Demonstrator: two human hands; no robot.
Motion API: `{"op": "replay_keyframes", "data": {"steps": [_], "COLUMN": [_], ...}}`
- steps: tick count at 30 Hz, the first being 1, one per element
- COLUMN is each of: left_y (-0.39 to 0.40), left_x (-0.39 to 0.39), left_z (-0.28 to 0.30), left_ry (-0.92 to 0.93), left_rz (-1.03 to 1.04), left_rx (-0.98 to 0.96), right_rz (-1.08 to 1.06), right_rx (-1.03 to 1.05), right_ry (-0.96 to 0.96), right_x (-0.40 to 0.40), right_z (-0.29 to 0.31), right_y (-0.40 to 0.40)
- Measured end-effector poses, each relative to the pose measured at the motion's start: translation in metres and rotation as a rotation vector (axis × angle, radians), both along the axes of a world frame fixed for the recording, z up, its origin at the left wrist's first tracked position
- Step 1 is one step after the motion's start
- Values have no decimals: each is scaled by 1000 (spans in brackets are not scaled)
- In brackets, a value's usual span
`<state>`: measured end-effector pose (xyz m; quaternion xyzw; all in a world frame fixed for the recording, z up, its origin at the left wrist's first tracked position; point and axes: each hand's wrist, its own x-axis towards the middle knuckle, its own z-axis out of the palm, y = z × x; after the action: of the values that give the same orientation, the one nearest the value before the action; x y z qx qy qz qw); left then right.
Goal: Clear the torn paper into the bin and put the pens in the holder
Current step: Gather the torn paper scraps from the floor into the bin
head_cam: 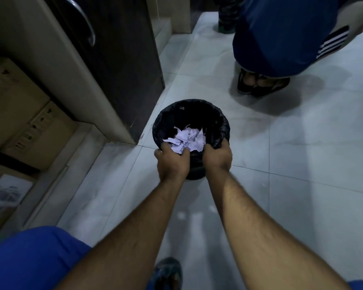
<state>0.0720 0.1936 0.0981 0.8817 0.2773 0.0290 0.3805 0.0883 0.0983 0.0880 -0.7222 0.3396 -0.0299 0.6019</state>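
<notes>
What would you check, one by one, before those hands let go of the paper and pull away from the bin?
1. Torn paper over the bin's mouth: ok.
2. Bin upright on the floor, black liner in place: ok.
3. Left hand and right hand both at the near rim: ok.
4. Hands emptied of scraps: cannot tell, the fingers curl around the pile.
5. Scraps spilled on the floor: cannot tell; pale specks near the arms may be glare.
6. Pens and holder ready: cannot tell, neither is in view.
</notes>
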Motion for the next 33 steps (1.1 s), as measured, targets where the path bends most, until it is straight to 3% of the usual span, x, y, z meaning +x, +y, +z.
{"op": "replay_keyframes", "data": {"steps": [3, 10, 16, 19, 22, 26, 30, 33], "left_y": [18, 74, 68, 57, 44, 27, 28, 41], "left_x": [15, 42, 50, 50, 56, 67, 73, 76], "left_z": [5, 1, -1, -3, -1, 18, 74, 133], "left_ry": [-64, -75, -54, -105, -281, -367, -254, -259], "left_rz": [69, 172, 220, 288, 278, 187, 134, 155], "left_rx": [-138, -29, 14, 212, 407, 288, 2, -66], "right_rz": [62, 314, 343, 353, 386, 331, 325, 331], "right_rx": [91, 235, 354, 356, 356, 176, 241, 215], "right_ry": [-17, -32, -44, -25, -11, -46, -33, -54], "right_x": [19, 70, 85, 83, 87, 94, 94, 98], "right_z": [-4, -15, -14, -7, 9, 40, 99, 156], "right_y": [14, 63, 72, 69, 67, 53, 31, 37]}}
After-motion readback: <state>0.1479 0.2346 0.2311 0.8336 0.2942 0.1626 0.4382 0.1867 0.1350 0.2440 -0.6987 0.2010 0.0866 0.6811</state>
